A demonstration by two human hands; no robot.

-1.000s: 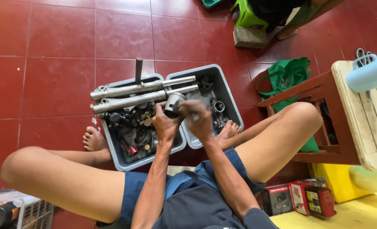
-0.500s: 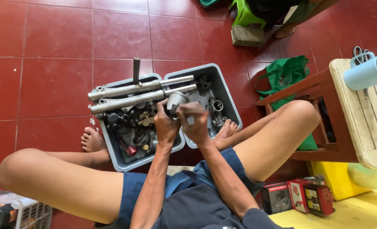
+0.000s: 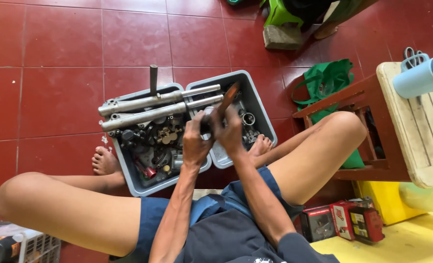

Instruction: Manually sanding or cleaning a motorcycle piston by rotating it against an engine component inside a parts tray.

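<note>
Head view shows both hands meeting above two grey plastic bins point(image 3: 262, 124) of metal parts: the left hand point(image 3: 195, 141) grips a small silvery metal part point(image 3: 207, 117), and the right hand point(image 3: 230, 130) clasps a thin brown tool point(image 3: 228, 97) against it. Two long silver fork tubes point(image 3: 153, 108) lie across the bins.

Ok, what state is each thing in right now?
left hand: closed around a small metal part
right hand: gripping a brown-handled tool, tilted
two fork tubes: lying across the grey bins
grey bins: open, holding parts
blue mug: on its side on the wooden table
</note>
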